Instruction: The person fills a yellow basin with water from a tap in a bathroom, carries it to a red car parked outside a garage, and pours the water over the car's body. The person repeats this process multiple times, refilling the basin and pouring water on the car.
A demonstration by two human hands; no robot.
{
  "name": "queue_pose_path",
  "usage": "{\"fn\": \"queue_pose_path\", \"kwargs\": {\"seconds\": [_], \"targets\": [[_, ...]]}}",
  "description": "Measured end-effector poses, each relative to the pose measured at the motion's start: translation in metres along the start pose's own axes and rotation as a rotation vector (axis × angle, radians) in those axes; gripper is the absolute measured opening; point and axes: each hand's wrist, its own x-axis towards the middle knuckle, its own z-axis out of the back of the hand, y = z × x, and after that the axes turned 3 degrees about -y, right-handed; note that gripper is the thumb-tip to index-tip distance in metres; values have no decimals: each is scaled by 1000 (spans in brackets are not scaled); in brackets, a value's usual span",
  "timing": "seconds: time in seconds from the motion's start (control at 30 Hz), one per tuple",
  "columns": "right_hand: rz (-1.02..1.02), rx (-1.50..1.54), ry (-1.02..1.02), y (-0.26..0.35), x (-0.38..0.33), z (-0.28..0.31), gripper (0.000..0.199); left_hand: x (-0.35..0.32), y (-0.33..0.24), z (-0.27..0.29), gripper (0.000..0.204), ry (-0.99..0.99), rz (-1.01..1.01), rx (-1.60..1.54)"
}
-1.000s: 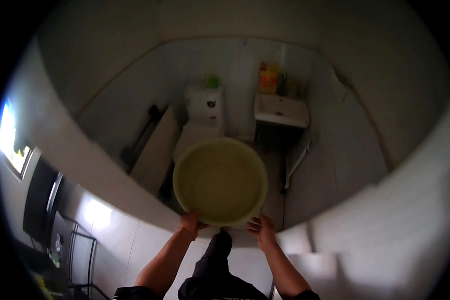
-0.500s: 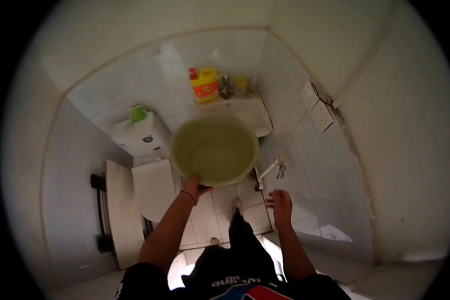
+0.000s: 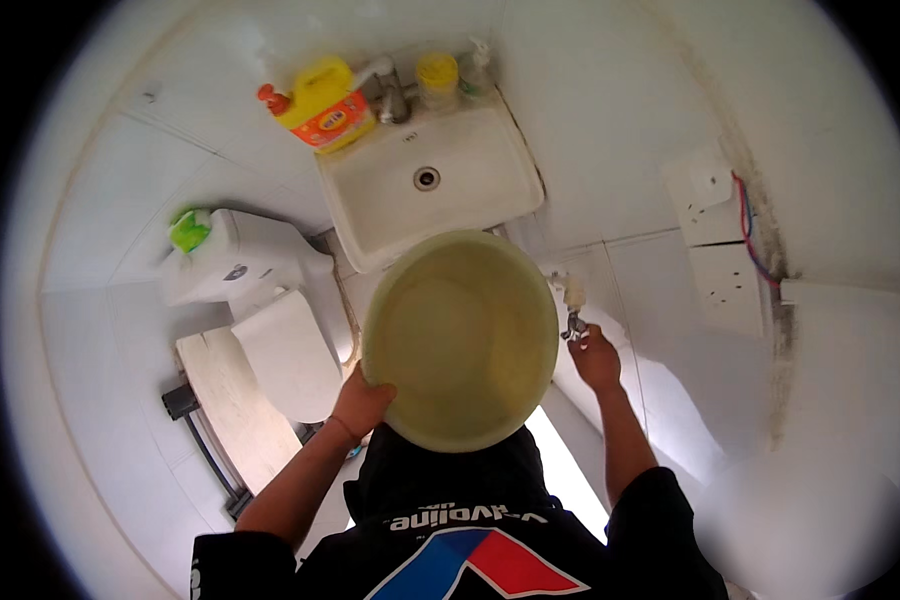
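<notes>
A large pale yellow-green plastic basin (image 3: 532, 345) is in front of my body, its opening facing up. My left hand (image 3: 363, 403) grips its near-left rim, thumb over the edge and the other fingers mostly hidden beneath. To the right, a small metal wall tap (image 3: 574, 324) sticks out from a pale fitting. My right hand (image 3: 596, 358) reaches up to this tap, its fingers closed at the handle. Whether any water is in the basin I cannot tell.
Beyond the basin is a white sink (image 3: 490, 165) with a faucet (image 3: 390, 100), a yellow pump jug (image 3: 325, 108) and a yellow-lidded jar (image 3: 437, 78). A white toilet (image 3: 288, 355) stands left, beside a leaning board (image 3: 232, 400). Wall sockets (image 3: 725, 275) with exposed wires are at right.
My view has moved closer over the basin, which now sits nearer my body. My right hand has gone from hanging free to holding the wall tap. The left hand keeps its grip.
</notes>
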Motion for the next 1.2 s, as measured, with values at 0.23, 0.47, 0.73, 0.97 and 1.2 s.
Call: {"fn": "queue_pose_path", "kwargs": {"seconds": [0.23, 0.47, 0.73, 0.97, 1.2], "targets": [[189, -250, -14, 18, 13, 35, 32, 58, 5, -56, 52, 319, 233, -52], [452, -807, -184, 41, 29, 48, 23, 75, 14, -90, 45, 578, 439, -176], [253, -779, -190, 68, 42, 47, 15, 70, 21, -75, 50, 641, 373, -116], [298, -498, -344, 49, 30, 35, 19, 61, 37, -86, 47, 611, 343, -89], [53, 31, -504, 50, 17, 20, 30, 65, 29, -80, 51, 584, 313, -105]]}}
